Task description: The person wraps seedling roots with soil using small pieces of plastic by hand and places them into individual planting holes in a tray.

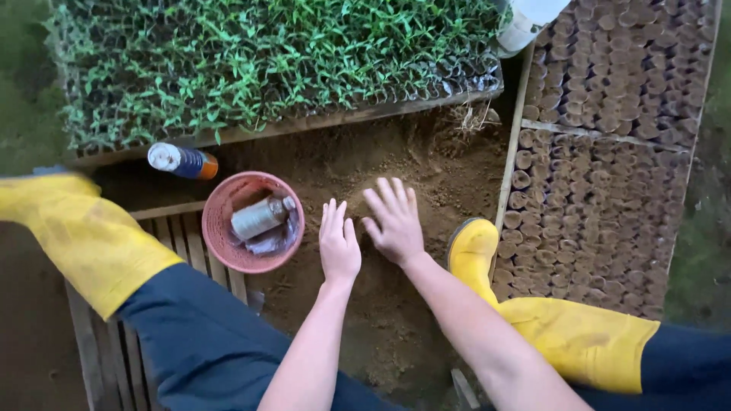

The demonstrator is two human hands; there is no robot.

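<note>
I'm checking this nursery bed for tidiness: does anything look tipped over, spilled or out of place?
Two things lie on their sides: a blue-and-orange bottle with a white cap on the soil by the green seedling tray, and a small grey bottle inside the pink round plastic bowl. No spill shows. Both hands, left and right, press flat on loose brown soil.

- Bottle (183, 161): lies on its side on the soil below the seedling tray; white cap end, dark blue body, orange end.
- Small bottle (260, 217): lies tilted inside the pink bowl (217, 236); grey-white label, pale cap, beside crumpled clear plastic (276, 240).
</note>
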